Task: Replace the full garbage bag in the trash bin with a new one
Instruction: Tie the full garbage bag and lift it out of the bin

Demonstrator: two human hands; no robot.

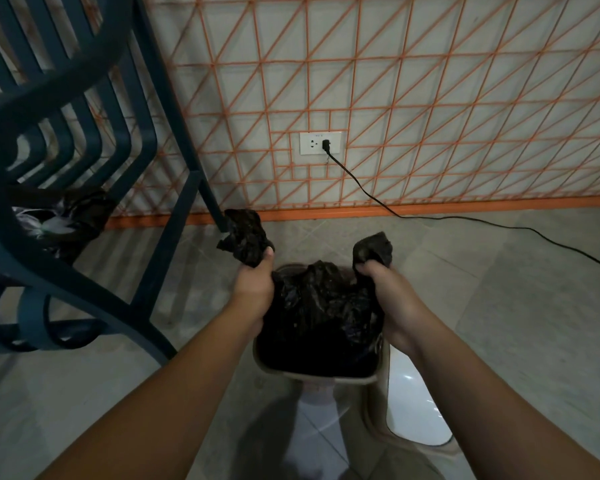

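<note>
A black garbage bag (321, 317) sits in a brownish trash bin (312, 374) on the floor below me. My left hand (253, 284) is shut on the bag's left edge, bunched plastic sticking up above the fist. My right hand (383, 285) is shut on the bag's right edge in the same way. Both fists are above the bin's rim, one on each side, and the bag's mouth is pulled up between them. The bag's contents are hidden in the dark.
A dark blue slatted chair (66, 140) stands close on the left, with another black bag (73, 216) on its seat. A white wall socket (320, 143) holds a black cable (465, 220) trailing right across the floor. A white rounded object (413, 410) lies beside the bin.
</note>
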